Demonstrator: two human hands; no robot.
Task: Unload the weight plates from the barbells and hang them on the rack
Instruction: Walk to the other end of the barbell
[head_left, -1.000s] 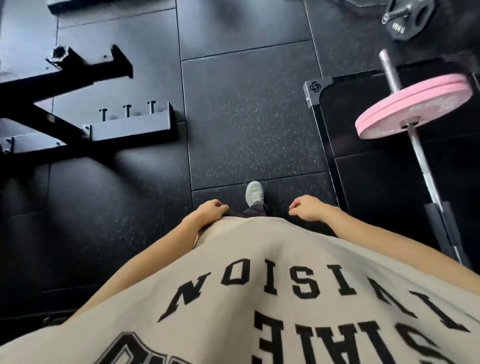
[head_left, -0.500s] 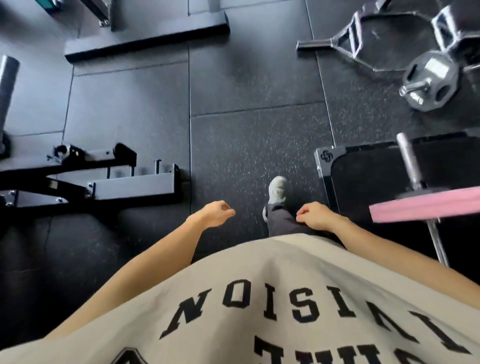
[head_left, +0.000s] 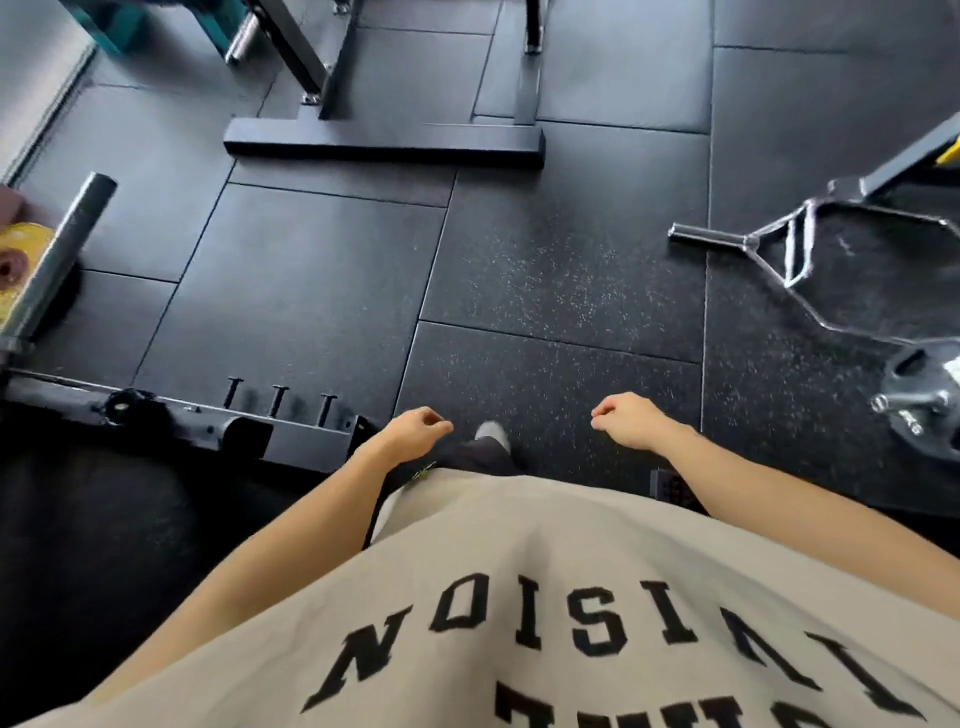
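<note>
My left hand (head_left: 413, 435) and my right hand (head_left: 626, 423) hang in front of my waist, fingers loosely curled, holding nothing. At the left edge a steel barbell sleeve (head_left: 54, 254) slants up beside a yellow weight plate (head_left: 18, 270). A dark plate (head_left: 930, 410) on a short steel sleeve lies on the floor at the right edge. A steel hex bar (head_left: 810, 249) lies at the upper right. Both hands are well away from any plate.
Black rubber floor tiles (head_left: 519, 291) spread ahead of my shoe (head_left: 493, 432). A black rack base with three small pegs (head_left: 280, 415) runs along the left. Another black frame foot (head_left: 384, 143) with steel uprights stands further ahead.
The view has swung left and forward: the pink plate on its barbell has left the frame at the right, and the yellow plate and sleeve have appeared at the left. My hands stay empty.
</note>
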